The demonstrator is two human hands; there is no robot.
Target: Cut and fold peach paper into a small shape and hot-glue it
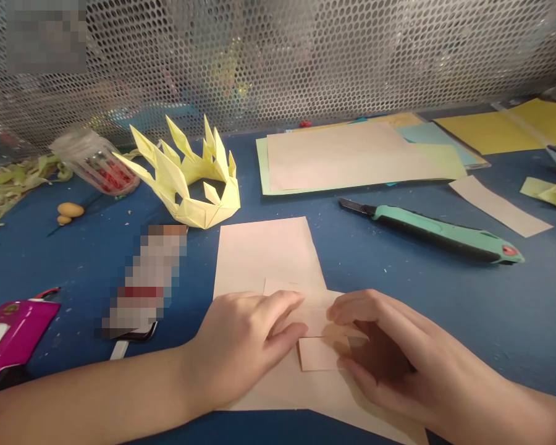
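A small folded piece of pale pink paper (323,354) lies between my hands, over larger pale sheets. My left hand (248,334) comes from the left, its thumb and curled fingers closed at the folded paper's left side. On the opposite side, my right hand (398,352) has its fingertips and thumb at the right edge, bent around the paper. Part of the fold is hidden under the fingers. Beneath, a larger pale sheet (264,253) reaches away from me on the blue table (278,426).
A yellow paper crown (204,207) stands behind at left, beside a tipped plastic jar (97,164). A green utility knife (445,233) lies right, blade out. Behind it are stacked paper sheets (338,154). A phone (143,284) and magenta tool (23,334) lie left. Perforated metal (306,62) borders the back.
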